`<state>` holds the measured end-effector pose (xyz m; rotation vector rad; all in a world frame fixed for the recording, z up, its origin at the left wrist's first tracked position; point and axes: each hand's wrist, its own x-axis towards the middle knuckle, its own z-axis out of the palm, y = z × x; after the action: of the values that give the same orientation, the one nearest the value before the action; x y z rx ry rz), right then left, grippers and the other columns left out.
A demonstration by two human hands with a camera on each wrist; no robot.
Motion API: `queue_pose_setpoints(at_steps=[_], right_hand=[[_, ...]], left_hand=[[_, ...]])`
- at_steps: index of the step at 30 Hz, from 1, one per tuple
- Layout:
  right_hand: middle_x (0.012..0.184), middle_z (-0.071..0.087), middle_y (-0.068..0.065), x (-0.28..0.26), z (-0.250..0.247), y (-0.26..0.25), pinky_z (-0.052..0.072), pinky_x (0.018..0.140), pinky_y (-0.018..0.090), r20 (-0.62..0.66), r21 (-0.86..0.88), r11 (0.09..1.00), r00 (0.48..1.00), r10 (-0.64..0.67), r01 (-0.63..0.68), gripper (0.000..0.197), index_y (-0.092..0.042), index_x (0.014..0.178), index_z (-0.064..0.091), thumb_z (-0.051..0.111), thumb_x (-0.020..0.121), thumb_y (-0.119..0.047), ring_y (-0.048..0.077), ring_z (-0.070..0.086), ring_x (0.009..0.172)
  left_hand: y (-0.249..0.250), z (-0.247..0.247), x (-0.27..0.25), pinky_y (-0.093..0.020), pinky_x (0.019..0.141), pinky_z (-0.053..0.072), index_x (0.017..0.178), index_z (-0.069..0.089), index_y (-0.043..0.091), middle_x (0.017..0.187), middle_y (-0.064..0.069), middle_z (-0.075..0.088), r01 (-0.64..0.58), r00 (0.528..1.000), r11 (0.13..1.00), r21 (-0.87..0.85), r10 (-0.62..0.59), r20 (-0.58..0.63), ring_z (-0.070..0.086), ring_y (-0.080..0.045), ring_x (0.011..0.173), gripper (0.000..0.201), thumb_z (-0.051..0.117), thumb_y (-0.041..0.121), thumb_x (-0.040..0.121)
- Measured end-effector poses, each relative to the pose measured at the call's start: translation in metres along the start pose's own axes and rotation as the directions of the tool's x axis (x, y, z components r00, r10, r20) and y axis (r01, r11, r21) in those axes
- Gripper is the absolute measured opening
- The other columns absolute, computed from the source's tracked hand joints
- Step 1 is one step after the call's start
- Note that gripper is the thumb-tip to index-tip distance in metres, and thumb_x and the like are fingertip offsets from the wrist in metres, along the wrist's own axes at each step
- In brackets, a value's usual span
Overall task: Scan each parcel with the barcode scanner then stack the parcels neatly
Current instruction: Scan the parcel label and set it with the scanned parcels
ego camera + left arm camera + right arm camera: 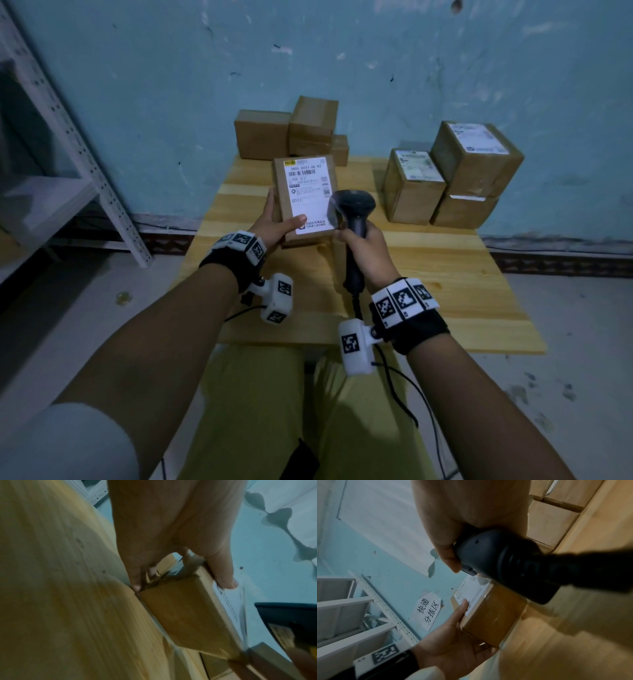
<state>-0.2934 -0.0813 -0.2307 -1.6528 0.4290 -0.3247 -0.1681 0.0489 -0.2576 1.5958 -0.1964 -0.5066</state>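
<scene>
My left hand (279,224) grips a brown parcel (301,178) tilted up off the wooden table (445,274), thumb on its white barcode label (308,195), fingers behind it. The wrist views show the same parcel (185,615) (494,616) held by that hand (171,547) (453,639). My right hand (368,255) grips the handle of a black barcode scanner (352,212), whose head sits just right of the label. The scanner (513,563) fills the right wrist view, my fingers (447,555) wrapped round it.
Three labelled parcels (476,154) stand stacked at the table's back right. Plain brown boxes (291,130) sit at the back centre against the blue wall. A white metal shelf (68,144) stands left. The scanner's cable (397,387) hangs past my lap.
</scene>
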Motion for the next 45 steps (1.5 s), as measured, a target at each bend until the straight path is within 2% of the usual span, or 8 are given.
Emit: queue_pose_setpoints(at_steps=[7,10,14,20,27,36,41,45], right_hand=[[0.081,0.055,0.000,0.020,-0.036,-0.036,0.039,0.065,0.021,-0.108,-0.099,0.982,0.979,-0.173,0.162,0.019,-0.008,0.105,0.053,0.060,0.087,-0.010,0.017,0.051,0.083],[0.082,0.053,0.002,0.036,-0.061,-0.063,0.039,0.072,0.028,-0.128,-0.161,0.961,0.961,-0.246,0.224,0.018,-0.013,0.100,0.048,0.060,0.087,-0.012,0.016,0.051,0.080],[0.083,0.051,0.000,0.062,-0.094,-0.093,0.038,0.063,0.018,-0.138,-0.261,0.926,0.939,-0.316,0.273,0.020,-0.014,0.101,0.048,0.061,0.086,-0.016,0.012,0.048,0.076],[0.085,0.055,0.006,0.099,-0.130,-0.099,0.043,0.069,0.030,-0.175,-0.342,0.922,0.952,-0.251,0.180,0.019,-0.013,0.099,0.049,0.059,0.086,-0.022,0.022,0.054,0.081],[0.110,0.060,0.017,0.115,-0.147,-0.076,0.048,0.094,0.048,-0.172,-0.443,0.893,0.970,-0.169,0.077,0.028,-0.020,0.105,0.049,0.059,0.083,-0.033,0.034,0.057,0.106],[0.100,0.060,0.013,0.119,-0.150,-0.074,0.048,0.093,0.052,-0.206,-0.363,0.927,0.963,-0.174,0.090,0.026,-0.024,0.087,0.054,0.059,0.070,-0.042,0.034,0.058,0.104],[0.099,0.064,0.012,0.120,-0.177,-0.075,0.047,0.094,0.050,-0.416,-0.333,0.940,0.884,-0.215,0.072,0.047,-0.016,0.091,0.065,0.056,0.058,-0.048,0.034,0.058,0.108],[0.103,0.065,0.014,0.128,-0.206,-0.068,0.048,0.095,0.048,-0.493,-0.232,0.972,0.858,-0.145,0.032,0.050,-0.018,0.083,0.064,0.056,0.046,-0.051,0.034,0.058,0.109]], left_hand=[[0.061,0.044,0.025,-0.047,0.107,0.039,0.149,-0.012,0.030,0.151,-0.007,0.035,-0.031,0.999,0.997,0.069,0.029,0.018,0.045,-0.030,0.130,0.119,0.064,0.061,0.063],[0.095,0.067,0.046,-0.039,0.095,0.051,0.151,0.011,0.022,0.141,-0.009,0.047,0.012,1.000,0.999,0.034,-0.013,0.010,0.056,-0.026,0.117,0.115,0.061,0.065,0.056],[0.132,0.103,0.064,-0.027,0.070,0.055,0.126,0.053,0.012,0.078,-0.002,0.072,-0.041,0.994,0.994,-0.098,0.050,0.093,0.066,-0.012,0.063,0.046,0.042,0.043,0.093],[0.135,0.152,0.099,-0.040,0.090,0.049,0.106,0.058,0.015,0.083,-0.009,0.062,0.015,0.985,0.979,-0.202,0.020,0.170,0.058,-0.021,0.071,0.033,0.045,0.042,0.092],[0.112,0.175,0.126,-0.044,0.094,0.049,0.134,0.049,0.014,0.113,-0.015,0.064,0.030,0.980,0.977,-0.211,0.013,0.200,0.062,-0.025,0.084,0.057,0.046,0.045,0.087],[0.113,0.175,0.130,-0.036,0.084,0.053,0.129,0.054,0.015,0.100,-0.011,0.070,0.092,0.977,0.970,-0.227,-0.044,0.210,0.065,-0.023,0.081,0.050,0.044,0.046,0.090],[0.118,0.179,0.126,-0.027,0.064,0.055,0.126,0.055,0.012,0.051,0.002,0.068,0.074,0.983,0.976,-0.204,-0.037,0.177,0.065,-0.011,0.050,0.044,0.042,0.038,0.094],[0.120,0.183,0.119,-0.027,0.061,0.055,0.116,0.057,0.012,0.080,-0.001,0.069,0.092,0.984,0.972,-0.218,-0.055,0.170,0.065,-0.013,0.056,0.036,0.044,0.037,0.094]])
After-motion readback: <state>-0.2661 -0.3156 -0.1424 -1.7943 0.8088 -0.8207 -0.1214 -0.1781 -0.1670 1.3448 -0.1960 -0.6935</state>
